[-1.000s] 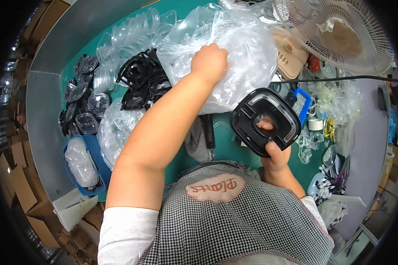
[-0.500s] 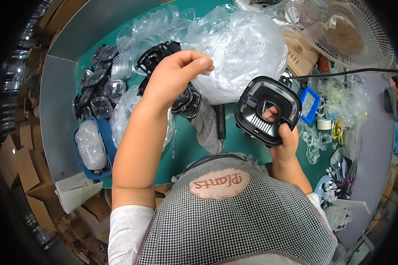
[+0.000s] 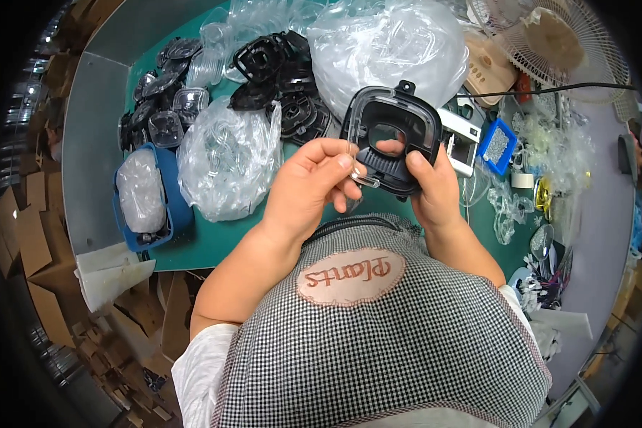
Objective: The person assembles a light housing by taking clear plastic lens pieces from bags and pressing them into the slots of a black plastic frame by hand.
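Observation:
My right hand (image 3: 436, 187) grips a black squarish plastic housing (image 3: 381, 158) by its right side, thumb on the front rim. Fingertips of that hand show through the round opening in its middle. My left hand (image 3: 310, 182) is closed in a pinch at the housing's lower left edge. Between its thumb and fingers is a thin clear plastic strip (image 3: 354, 146), lying along the housing's left rim; how far it is seated cannot be made out. More black plastic housings (image 3: 292, 75) are heaped beyond my left hand.
A big clear bag (image 3: 389, 53) fills the back, with a smaller clear bag (image 3: 228, 167) at left. Beside it stand a blue bin (image 3: 180, 207) and dark clear-fronted parts (image 3: 165, 128). At right are a white device (image 3: 458, 139), a blue tray (image 3: 483, 153) and a fan (image 3: 578, 71).
My left hand has come down from the back of the bench to the housing. My right hand has moved the housing leftward and turned it. The white device now shows beside it.

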